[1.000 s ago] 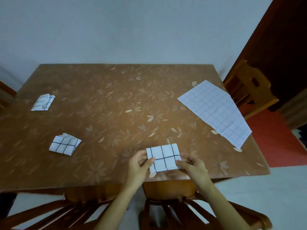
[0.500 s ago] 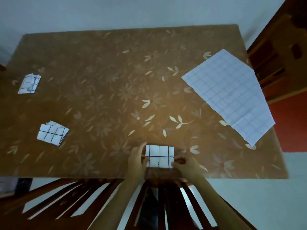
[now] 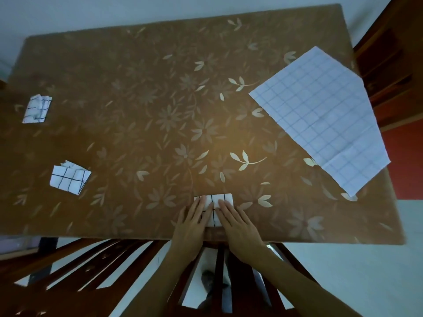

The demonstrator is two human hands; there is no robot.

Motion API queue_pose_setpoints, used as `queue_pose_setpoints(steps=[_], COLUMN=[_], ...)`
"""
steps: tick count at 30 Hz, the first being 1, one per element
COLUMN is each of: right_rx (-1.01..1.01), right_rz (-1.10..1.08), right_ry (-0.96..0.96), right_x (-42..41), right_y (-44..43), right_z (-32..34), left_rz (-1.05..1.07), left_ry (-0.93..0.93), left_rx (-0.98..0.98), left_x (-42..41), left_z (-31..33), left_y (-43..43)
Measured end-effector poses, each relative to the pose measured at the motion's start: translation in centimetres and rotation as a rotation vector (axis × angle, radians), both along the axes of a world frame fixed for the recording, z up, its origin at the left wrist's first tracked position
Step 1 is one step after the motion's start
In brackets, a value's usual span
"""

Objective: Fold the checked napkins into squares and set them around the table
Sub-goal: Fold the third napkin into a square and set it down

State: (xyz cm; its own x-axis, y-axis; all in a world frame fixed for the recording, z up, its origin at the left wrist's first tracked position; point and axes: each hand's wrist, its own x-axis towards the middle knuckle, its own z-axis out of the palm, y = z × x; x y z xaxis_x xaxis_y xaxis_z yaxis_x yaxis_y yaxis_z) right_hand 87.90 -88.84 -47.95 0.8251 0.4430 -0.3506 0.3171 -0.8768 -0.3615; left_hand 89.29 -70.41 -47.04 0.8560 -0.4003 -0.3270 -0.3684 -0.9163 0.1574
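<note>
A small folded checked napkin [image 3: 215,200] lies near the front edge of the brown flowered table [image 3: 160,110]. My left hand [image 3: 193,221] and my right hand [image 3: 238,225] both lie flat on it, fingers straight, covering most of its lower part. Two other folded napkins sit on the left: one [image 3: 69,176] nearer the front, one [image 3: 37,109] farther back. A large unfolded checked napkin [image 3: 322,115] is spread at the right side, its corner hanging over the table edge.
A dark wooden chair [image 3: 114,271] stands below the table's front edge, under my arms. Another wooden chair [image 3: 389,72] is at the right, with red floor [image 3: 405,161] beside it. A pale wall runs behind the table.
The view has tilted down over the table. My hands, which pinched the napkin's two sides, now lie flat on top of it and press it against the table.
</note>
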Motion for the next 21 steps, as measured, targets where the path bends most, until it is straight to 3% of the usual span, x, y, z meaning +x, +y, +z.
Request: queue_pose_setpoints(steps=[6, 11, 21], right_rx=[-0.063, 0.044, 0.274], right_rz=[-0.072, -0.16, -0.433], right_ry=[0.057, 0.1, -0.032], right_x=[-0.5, -1.5, -9.3], right_y=[-0.6, -0.3, -1.6], right_z=[1.0, 5.4, 14.5], left_rz=[0.065, 0.132, 0.229], left_ry=[0.112, 0.115, -0.075], left_rx=[0.063, 0.097, -0.253], left_x=[-0.8, -2.8, -9.3], left_z=[0.7, 4.2, 10.8], left_y=[1.6, 0.9, -0.5])
